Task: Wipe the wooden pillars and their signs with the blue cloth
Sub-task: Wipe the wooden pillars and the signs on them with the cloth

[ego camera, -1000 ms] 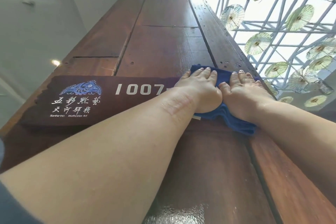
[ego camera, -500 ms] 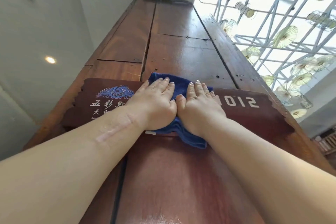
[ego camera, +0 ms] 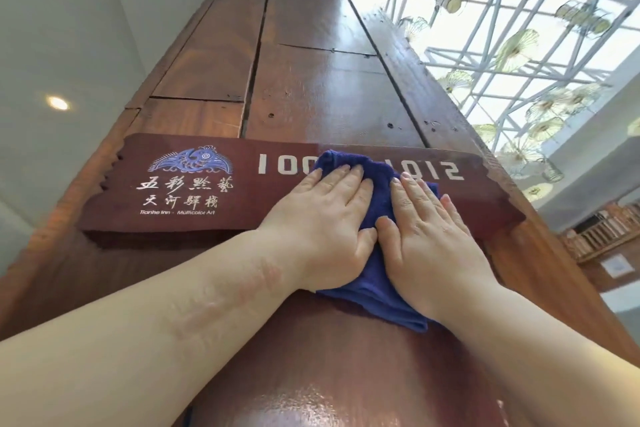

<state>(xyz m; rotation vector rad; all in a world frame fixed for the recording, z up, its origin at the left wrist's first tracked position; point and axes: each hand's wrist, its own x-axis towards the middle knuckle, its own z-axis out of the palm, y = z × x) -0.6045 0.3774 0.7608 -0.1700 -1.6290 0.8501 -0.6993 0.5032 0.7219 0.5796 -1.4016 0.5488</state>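
Observation:
A tall brown wooden pillar [ego camera: 311, 80] rises in front of me, seen from below. A dark red-brown sign [ego camera: 117, 198] is fixed across it, with a blue fish emblem, white characters and the numbers "100" and "1012". The blue cloth [ego camera: 375, 291] lies flat over the middle of the sign, hiding part of the numbers. My left hand [ego camera: 322, 225] and my right hand [ego camera: 427, 236] lie side by side on the cloth, palms down with fingers straight, pressing it against the sign. The cloth's lower corner hangs below the sign's bottom edge.
A white wall and ceiling with a round recessed light [ego camera: 57, 103] lie to the left. To the right is a white lattice skylight [ego camera: 519, 55] hung with pale green paper umbrellas. A wooden railing [ego camera: 602, 232] shows at the lower right.
Both hands slid the cloth from the sign's right end leftward to near the emblem, then back right to the sign's middle. The emblem and characters are uncovered again.

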